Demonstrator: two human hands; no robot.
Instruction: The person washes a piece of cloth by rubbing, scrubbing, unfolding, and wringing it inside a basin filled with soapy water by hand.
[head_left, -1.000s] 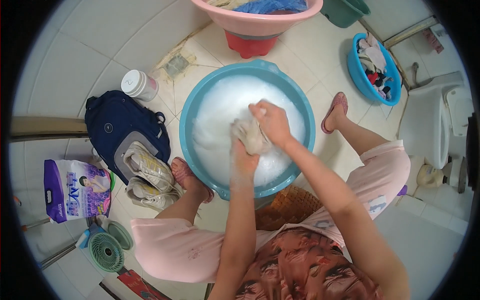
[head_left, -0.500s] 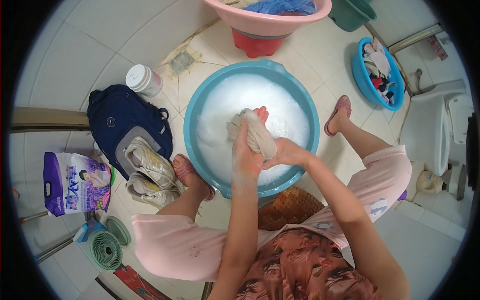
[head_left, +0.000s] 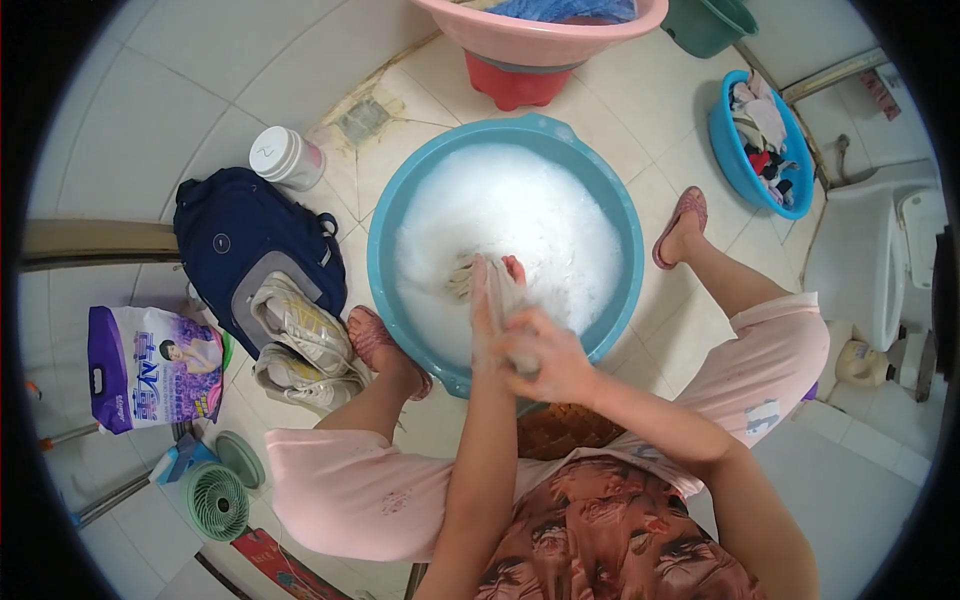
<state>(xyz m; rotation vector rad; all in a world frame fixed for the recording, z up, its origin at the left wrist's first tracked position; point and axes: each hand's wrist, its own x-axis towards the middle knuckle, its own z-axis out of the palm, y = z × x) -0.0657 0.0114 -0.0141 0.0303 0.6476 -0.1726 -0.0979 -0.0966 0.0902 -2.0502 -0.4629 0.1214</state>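
Over the suds: I have the beige cloth (head_left: 461, 281) in the near half of the teal basin (head_left: 382, 250), strung between two bare hands at the foam (head_left: 520, 200); how deep it dips, I can't tell.
Left hand (head_left: 487, 315): closed around the cloth, thumb on one side, reddish fingertips on the other, a bunch spilling out past the thumb; I read it as the anchoring grip.
Right hand (head_left: 548, 360): blurred on my feed, fingers clamped on the cloth's near end beside the left wrist, presumably to pull or rub against that anchor.
Knees: pink trouser legs (head_left: 350, 495) spread wide, probably so both forearms reach straight down over the basin.
Left floor: white sneakers (head_left: 305, 320) rest against the navy backpack (head_left: 230, 210); the purple-and-white detergent bag (head_left: 155, 370) stands nearer the wall, likely kept within reach yet off the splash.
Far floor: a pink basin (head_left: 545, 38) sits on a red stool (head_left: 515, 85), perhaps to raise it off the tiles.
Right floor: a bright-blue tub (head_left: 732, 165) gathers crumpled clothes (head_left: 765, 150), well apart from the foam.
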